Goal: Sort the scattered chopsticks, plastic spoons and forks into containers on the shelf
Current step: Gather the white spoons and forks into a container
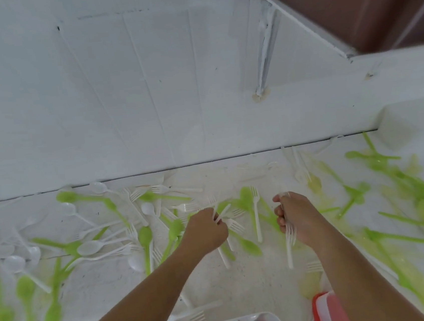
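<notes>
1. Our left hand [207, 230], at centre frame, pinches a single white fork [223, 212] by its handle between curled fingertips. Several other forks and green spoons [145, 236] cross just under it, so we should lift it straight up and let the neighbours drop away instead of dragging them along.
2. Our right hand [299, 219], just right of centre, is closed around a bundle of white forks [289, 236] that hangs down below the fist. We judge this hand to be the collector, so the new fork should pass across into it, tines pointing the same way as the rest.
3. The grip on the bundle should loosen only enough to admit the new handle. Open it wider and the stack may fan out or slip.
4. Another white fork [256, 213] lies on the table [257, 281] between the two hands, and it looks like the easiest next pick.
5. The white container [277, 320] at the bottom centre already holds white spoons. The red container [318, 311] sits at the bottom right, and we cannot tell what is in it.
6. More cutlery lies scattered left and right. The right side is too blurred to sort by eye, and we make out no chopsticks.
</notes>
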`<state>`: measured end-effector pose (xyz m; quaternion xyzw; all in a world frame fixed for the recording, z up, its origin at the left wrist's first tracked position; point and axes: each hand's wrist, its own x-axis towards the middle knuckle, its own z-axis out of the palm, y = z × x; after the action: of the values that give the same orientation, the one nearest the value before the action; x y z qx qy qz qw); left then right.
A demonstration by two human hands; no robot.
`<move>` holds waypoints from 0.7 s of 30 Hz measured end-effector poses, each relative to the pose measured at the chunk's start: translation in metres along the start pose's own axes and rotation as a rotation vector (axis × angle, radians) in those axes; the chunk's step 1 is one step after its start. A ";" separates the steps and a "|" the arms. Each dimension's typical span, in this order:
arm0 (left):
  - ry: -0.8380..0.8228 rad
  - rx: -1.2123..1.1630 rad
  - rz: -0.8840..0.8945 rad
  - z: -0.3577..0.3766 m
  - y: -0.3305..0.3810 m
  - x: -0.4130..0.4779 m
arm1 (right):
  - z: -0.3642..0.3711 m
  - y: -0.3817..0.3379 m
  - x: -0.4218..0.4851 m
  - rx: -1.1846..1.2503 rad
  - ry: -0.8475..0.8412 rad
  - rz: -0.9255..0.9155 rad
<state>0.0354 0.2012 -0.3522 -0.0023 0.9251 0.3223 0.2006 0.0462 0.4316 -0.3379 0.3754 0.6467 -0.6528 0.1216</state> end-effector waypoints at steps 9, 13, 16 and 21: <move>0.054 0.199 -0.142 0.025 0.027 0.009 | 0.036 0.017 0.011 -0.961 0.155 -0.332; -0.019 0.025 -0.112 0.005 0.018 0.000 | 0.029 0.011 0.009 -0.934 0.193 -0.381; 0.042 -0.077 -0.068 -0.013 0.004 -0.011 | 0.021 0.007 0.010 -0.805 0.208 -0.397; 0.109 -0.166 -0.071 -0.055 -0.034 -0.020 | 0.012 -0.007 0.002 -0.343 0.124 -0.357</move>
<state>0.0382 0.1395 -0.3259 -0.0692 0.9041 0.3899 0.1605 0.0367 0.4222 -0.3352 0.2685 0.8103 -0.5203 0.0262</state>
